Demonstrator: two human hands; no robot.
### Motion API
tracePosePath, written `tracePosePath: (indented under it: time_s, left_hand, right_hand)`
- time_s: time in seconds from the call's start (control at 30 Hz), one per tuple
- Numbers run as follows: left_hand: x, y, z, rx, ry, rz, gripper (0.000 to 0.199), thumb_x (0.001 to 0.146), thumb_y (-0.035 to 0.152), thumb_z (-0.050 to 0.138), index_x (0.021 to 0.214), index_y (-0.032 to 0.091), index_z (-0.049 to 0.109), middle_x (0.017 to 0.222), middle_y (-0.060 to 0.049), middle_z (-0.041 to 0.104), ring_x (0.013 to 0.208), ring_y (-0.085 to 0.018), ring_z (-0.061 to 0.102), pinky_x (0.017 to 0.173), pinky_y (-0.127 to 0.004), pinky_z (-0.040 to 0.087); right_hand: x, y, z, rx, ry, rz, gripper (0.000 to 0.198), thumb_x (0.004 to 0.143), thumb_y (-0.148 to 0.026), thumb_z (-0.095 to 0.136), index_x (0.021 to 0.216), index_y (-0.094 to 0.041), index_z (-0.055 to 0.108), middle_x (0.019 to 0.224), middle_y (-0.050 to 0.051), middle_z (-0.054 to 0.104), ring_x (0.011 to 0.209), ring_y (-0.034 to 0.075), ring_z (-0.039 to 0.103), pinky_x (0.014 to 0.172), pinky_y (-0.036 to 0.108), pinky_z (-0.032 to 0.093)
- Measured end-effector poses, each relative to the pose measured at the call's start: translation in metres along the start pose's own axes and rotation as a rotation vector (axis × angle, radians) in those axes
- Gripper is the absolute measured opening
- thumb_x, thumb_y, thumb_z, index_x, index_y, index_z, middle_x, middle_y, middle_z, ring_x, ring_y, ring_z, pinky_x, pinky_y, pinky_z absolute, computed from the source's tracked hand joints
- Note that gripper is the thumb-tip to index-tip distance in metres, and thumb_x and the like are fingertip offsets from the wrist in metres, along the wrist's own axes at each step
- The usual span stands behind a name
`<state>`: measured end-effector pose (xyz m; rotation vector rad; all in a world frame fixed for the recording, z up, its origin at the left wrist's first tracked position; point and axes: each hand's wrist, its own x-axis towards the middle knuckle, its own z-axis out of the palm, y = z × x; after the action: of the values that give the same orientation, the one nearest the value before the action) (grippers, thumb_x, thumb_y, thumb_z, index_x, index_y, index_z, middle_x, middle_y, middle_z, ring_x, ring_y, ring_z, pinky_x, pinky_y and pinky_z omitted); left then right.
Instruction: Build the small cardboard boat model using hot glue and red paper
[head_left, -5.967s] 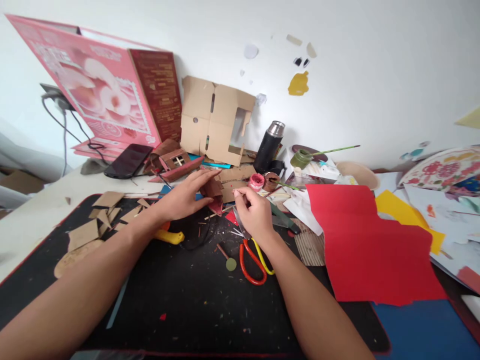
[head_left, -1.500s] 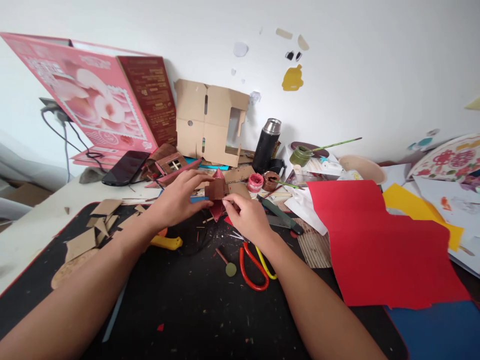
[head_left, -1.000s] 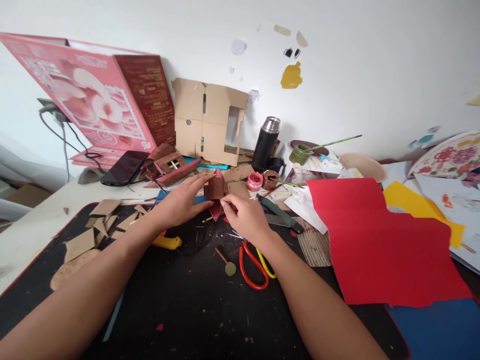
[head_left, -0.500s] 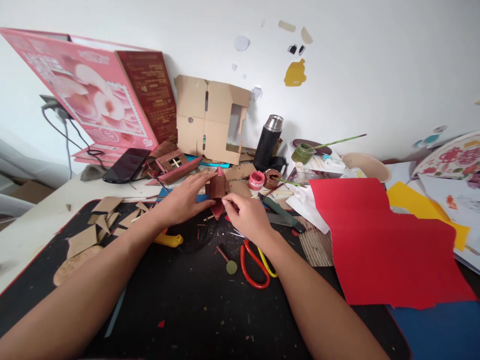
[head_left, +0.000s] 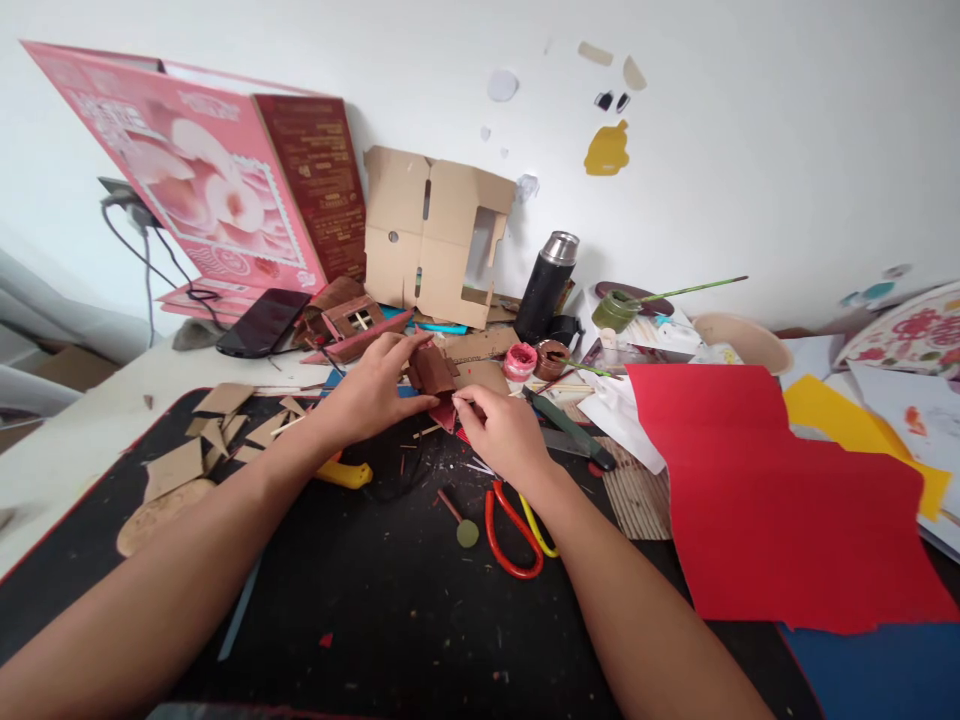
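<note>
A small brown-and-red cardboard model boat [head_left: 432, 371] with a cabin-like top stands over the black mat, its near end pointing toward me. My left hand [head_left: 373, 392] grips it from the left, fingers over the far side and thumb along the near side. At the near right edge of the model, my right hand [head_left: 501, 425] is closed in a pinch; what lies between thumb and forefinger is too small to make out. A second, similar boat model [head_left: 356, 325] with a cross-barred window rests behind my left hand.
Red-handled scissors [head_left: 514, 530], a green-handled cutter [head_left: 570, 430] and a yellow-handled tool [head_left: 343, 472] lie around my hands. Cardboard scraps [head_left: 174, 470] spread at left. Behind stand paint jars [head_left: 520, 361] and a black flask [head_left: 547, 288]. Red sheet [head_left: 780, 500] covers the right.
The held model has tipped and turned slightly, its near end swinging right. Both hands keep their hold. My view has swung a little to the left.
</note>
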<state>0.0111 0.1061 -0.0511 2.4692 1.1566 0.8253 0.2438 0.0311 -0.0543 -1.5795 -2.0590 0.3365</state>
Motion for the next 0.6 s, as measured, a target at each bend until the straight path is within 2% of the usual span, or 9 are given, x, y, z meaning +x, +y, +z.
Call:
tracePosePath:
  time_s: [0.3,0.6]
  left_hand:
    - [-0.0013,0.0055,0.002,0.053,0.011,0.018,0.089,0.088,0.046,0.085,0.165,0.029,0.044,0.147,-0.015,0.057,0.142,-0.041,0.055,0.123,-0.063,0.046]
    - [-0.0018,0.0095,0.0027,0.111,-0.006,0.006,0.089,0.089,0.045,0.083,0.166,0.032,0.04,0.146,-0.014,0.055,0.143,-0.041,0.054,0.123,-0.063,0.045]
  right_hand:
    - [0.0003,-0.0008,0.0009,-0.058,-0.079,0.055,0.024,0.109,-0.033,0.066,0.128,-0.025,0.077,0.106,0.006,0.087,0.094,0.026,0.081,0.078,0.032,0.049]
    - [0.0007,0.0018,0.0041,-0.109,-0.084,0.05,0.017,0.107,-0.031,0.067,0.119,-0.026,0.079,0.094,0.006,0.085,0.085,0.025,0.078,0.071,0.031,0.043]
